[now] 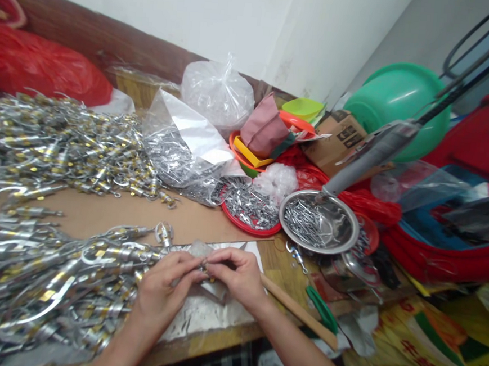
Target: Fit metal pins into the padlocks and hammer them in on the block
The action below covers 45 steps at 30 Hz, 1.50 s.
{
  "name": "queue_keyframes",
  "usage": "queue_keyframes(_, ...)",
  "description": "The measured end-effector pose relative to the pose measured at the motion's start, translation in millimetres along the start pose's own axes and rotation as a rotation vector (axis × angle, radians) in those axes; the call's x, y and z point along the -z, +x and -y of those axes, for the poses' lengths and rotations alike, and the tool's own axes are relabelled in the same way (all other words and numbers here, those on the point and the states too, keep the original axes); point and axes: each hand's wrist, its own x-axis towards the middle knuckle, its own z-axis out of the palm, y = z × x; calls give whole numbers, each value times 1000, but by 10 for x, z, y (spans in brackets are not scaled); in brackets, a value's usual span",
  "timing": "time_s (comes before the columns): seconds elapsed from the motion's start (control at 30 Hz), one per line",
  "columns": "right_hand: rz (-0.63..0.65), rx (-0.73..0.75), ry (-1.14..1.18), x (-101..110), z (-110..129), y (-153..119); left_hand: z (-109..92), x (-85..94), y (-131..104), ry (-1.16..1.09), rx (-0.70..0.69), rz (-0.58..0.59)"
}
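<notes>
Near the front edge of the table, my left hand (171, 287) and my right hand (237, 275) meet fingertip to fingertip. Both pinch a small metal piece (204, 267), mostly hidden by the fingers. Beneath them lie a small metal block (218, 291) and a silvery sheet (195, 317). A wooden handle (297, 311) slants away to the right of my right hand. Metal fittings with yellow bands (106, 262) are heaped left of my left hand.
Another heap of fittings (61, 146) fills the back left. Behind my hands stand a bag of metal parts (179, 155), a red tray of small pieces (249, 228) and a steel bowl of pins (352, 236). A green-handled tool (321, 308) lies right.
</notes>
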Motion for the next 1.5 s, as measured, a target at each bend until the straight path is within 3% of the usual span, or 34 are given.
queue_keyframes(0.2,75,63,15,42,39,-64,-39,12,-13,-38,97,53)
queue_keyframes(0.27,61,172,-104,68,61,-115,-70,38,-10,-69,169,27)
queue_keyframes(0.37,27,453,-337,94,51,-203,-101,63,-16,-95,248,8)
queue_keyframes(0.43,36,588,-416,92,8,-259,-102,47,-29,-70,241,-12)
queue_keyframes(0.5,38,630,-457,76,-46,-306,-86,10,-46,-23,190,-61)
queue_keyframes(0.63,15,595,-473,45,-74,-344,-30,-16,-60,79,-16,-131)
queue_keyframes(0.73,-31,482,-466,51,5,-266,13,42,-60,145,-186,-103)
queue_keyframes(0.83,67,340,-541,62,98,-88,45,93,-83,198,-272,-58)
queue_keyframes(1.1,431,275,-739,44,191,318,33,126,-186,100,-208,-59)
queue_keyframes(1.23,347,304,-847,43,139,345,-1,182,-194,83,-130,-25)
queue_keyframes(1.5,156,280,-789,75,124,288,3,162,-184,82,-95,-42)
